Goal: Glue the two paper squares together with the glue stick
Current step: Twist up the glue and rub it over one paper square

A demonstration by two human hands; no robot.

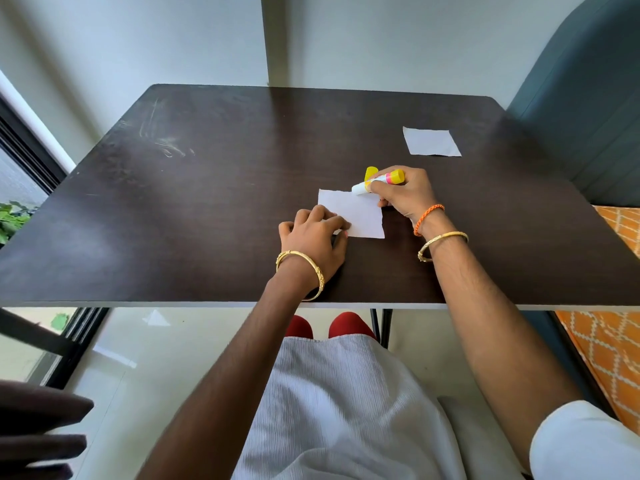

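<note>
A white paper square (pixel 360 213) lies flat on the dark table (pixel 207 202), right of centre. My left hand (pixel 313 239) presses its fingertips on the square's near left corner. My right hand (pixel 403 195) grips an uncapped yellow and pink glue stick (pixel 379 181), tilted with its white tip touching the square's far right edge. The yellow cap (pixel 371 173) stands just behind the stick. A second white paper square (pixel 431 142) lies apart at the far right of the table.
A teal chair back (pixel 581 98) stands to the right of the table. An orange patterned cushion (pixel 616 341) lies at the right, below table level. The wall is behind the table, and a window frame (pixel 31 150) is on the left.
</note>
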